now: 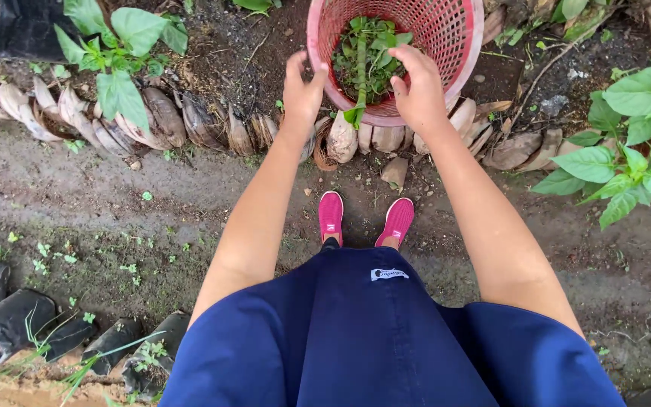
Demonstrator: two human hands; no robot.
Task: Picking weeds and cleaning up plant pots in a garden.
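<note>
A pink plastic mesh basket (446, 30) stands on the soil in front of me, with green leafy stems (367, 56) lying inside. My right hand (418, 90) reaches over the near rim into the basket, its fingers curled on the greens. My left hand (303, 87) is at the basket's left rim, fingers bent and touching the outside edge. One stem (359, 98) hangs over the near rim between my hands.
A row of coconut husks (145, 120) edges the garden bed. Leafy plants grow at the left (118, 53) and right (631, 143). Black plastic nursery bags (16, 320) lie at the lower left. My pink shoes (363, 218) stand on a muddy path.
</note>
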